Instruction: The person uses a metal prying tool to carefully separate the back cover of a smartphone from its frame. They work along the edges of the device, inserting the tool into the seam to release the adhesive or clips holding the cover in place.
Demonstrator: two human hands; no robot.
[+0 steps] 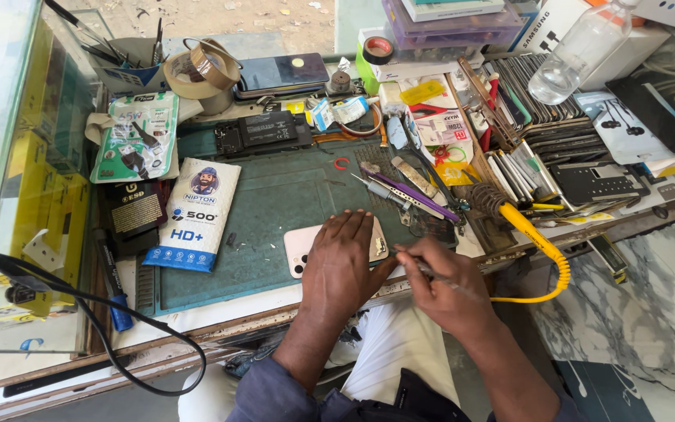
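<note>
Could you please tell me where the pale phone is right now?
The pale phone lies back-up on the green mat, pinned under the left hand, with the right hand beside it.

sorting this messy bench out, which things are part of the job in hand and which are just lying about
In use: left hand pressing the white phone; right hand holding a thin tool; green mat.

Lying about: tape rolls, water bottle, yellow coiled cable, purple tweezers.

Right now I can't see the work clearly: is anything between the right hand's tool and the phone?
Nothing visible. The right hand holds a thin tool whose tip sits at the edge of the pale phone, which the left hand presses onto the green mat.
</note>
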